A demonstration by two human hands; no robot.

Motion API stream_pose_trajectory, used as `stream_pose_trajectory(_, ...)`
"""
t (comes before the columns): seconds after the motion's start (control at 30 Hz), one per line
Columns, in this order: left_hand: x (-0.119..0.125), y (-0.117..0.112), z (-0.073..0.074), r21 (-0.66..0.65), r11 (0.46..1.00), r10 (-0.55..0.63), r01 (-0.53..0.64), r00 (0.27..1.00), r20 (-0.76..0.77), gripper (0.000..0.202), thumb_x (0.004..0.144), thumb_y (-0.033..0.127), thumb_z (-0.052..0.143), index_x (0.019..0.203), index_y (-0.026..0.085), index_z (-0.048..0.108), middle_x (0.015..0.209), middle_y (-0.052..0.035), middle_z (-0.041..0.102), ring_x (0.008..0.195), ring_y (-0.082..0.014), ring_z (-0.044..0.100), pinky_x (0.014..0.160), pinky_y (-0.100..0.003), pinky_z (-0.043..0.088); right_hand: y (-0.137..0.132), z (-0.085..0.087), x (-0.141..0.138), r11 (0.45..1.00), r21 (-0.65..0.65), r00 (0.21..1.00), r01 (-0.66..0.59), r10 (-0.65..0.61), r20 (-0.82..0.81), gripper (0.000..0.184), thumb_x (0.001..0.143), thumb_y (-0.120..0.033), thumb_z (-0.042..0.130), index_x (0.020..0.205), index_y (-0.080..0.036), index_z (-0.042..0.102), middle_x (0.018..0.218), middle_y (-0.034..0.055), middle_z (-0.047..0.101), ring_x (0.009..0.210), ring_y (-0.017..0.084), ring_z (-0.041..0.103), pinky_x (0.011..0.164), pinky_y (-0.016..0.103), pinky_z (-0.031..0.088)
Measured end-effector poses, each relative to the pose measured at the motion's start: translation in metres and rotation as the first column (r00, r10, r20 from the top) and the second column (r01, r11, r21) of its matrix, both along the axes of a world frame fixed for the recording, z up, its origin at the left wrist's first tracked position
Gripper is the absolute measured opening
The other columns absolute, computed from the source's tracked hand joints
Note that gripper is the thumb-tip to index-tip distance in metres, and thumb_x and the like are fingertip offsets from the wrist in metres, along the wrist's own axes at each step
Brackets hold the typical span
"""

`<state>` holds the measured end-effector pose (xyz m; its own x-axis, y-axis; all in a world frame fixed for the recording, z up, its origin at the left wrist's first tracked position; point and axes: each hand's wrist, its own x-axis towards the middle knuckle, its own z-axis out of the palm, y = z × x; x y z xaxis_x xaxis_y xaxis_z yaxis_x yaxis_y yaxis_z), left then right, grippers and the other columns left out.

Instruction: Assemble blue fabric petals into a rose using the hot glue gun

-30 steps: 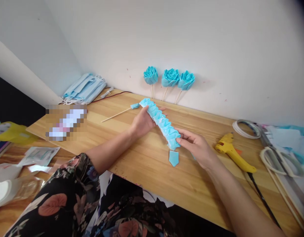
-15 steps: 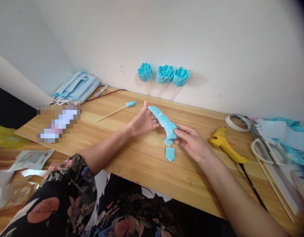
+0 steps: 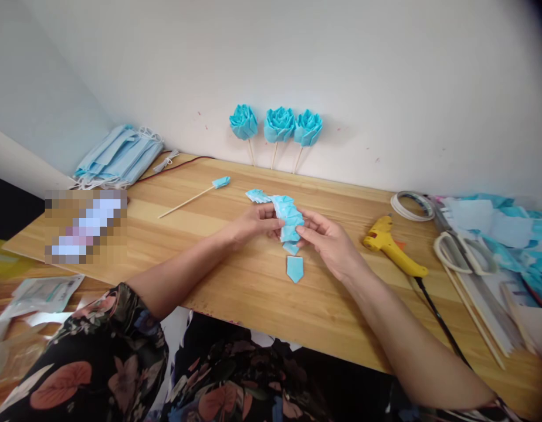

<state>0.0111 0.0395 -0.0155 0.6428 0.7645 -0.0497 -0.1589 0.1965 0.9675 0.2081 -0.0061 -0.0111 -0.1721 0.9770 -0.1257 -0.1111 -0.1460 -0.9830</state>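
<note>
A bunch of overlapping blue fabric petals [image 3: 290,218] is held between my hands above the wooden table. My left hand [image 3: 257,224] is closed on its left side, thumb in front. From the right, my right hand [image 3: 321,234] pinches its edge between thumb and fingers. Another short row of blue petals [image 3: 257,196] lies just behind my left hand. One single pointed blue petal [image 3: 295,269] rests flat on the table in front of the hands. To the left lies a thin wooden stick with a small blue bud [image 3: 221,182] at its tip.
Three blue fabric roses on sticks [image 3: 280,125] lean against the wall. A yellow glue gun [image 3: 392,246], tape roll [image 3: 412,206], scissors [image 3: 464,255] and blue scraps [image 3: 530,234] lie at right. Face masks [image 3: 119,155] are stacked back left, near a blurred-out object [image 3: 88,225].
My left hand has gone from open, thumb raised, to gripping the petals. The long row of petals is now split, with a short part lying behind my left hand.
</note>
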Motion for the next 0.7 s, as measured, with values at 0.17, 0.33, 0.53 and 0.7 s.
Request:
stream_pose_trajectory(0.17,0.002,0.000,-0.004,0.046,0.999,0.021,-0.022,1.000,0.009,0.041,0.073,0.033,0.077,0.105,0.013,0.061,0.084,-0.0059,0.066,0.071,-0.0131,0.062,0.065,-0.026,0.050,-0.001,-0.001,0.000,0.999,0.006,0.999,-0.053,0.053,-0.012,0.045,0.078,-0.037,0.076,0.120,-0.024,0.068,0.104,0.0049,0.074,0.089,0.019,0.068,0.070,0.030,0.054)
stream_pose_trajectory(0.33,0.004,-0.001,-0.005,0.068,0.996,0.056,-0.059,0.997,0.048,0.040,0.073,0.030,0.076,0.105,0.013,0.061,0.088,-0.0068,0.066,0.072,-0.0135,0.062,0.065,-0.027,0.050,-0.005,0.009,-0.002,0.992,0.027,0.993,-0.120,0.120,-0.008,0.037,0.089,-0.045,0.062,0.118,-0.023,0.068,0.103,0.0062,0.074,0.091,0.021,0.069,0.077,0.035,0.054)
stream_pose_trajectory(0.53,0.007,-0.005,-0.002,0.072,0.997,-0.019,0.016,0.999,0.046,0.044,0.073,0.031,0.077,0.110,0.014,0.062,0.085,-0.0058,0.066,0.072,-0.0138,0.061,0.064,-0.027,0.050,-0.005,0.010,-0.007,0.993,0.067,0.989,-0.094,0.086,0.116,0.056,0.077,-0.036,0.075,0.129,-0.024,0.060,0.109,0.0054,0.072,0.096,0.023,0.068,0.088,0.039,0.053)
stream_pose_trajectory(0.7,0.006,-0.004,-0.001,0.062,0.998,-0.014,0.010,0.998,0.057,0.053,0.072,0.030,0.079,0.117,0.014,0.058,0.087,-0.0064,0.067,0.070,-0.0145,0.062,0.065,-0.028,0.050,-0.004,0.011,-0.004,0.990,0.075,0.988,-0.117,0.109,0.109,0.062,0.077,-0.041,0.076,0.133,-0.025,0.057,0.107,0.0063,0.073,0.092,0.024,0.069,0.085,0.040,0.054)
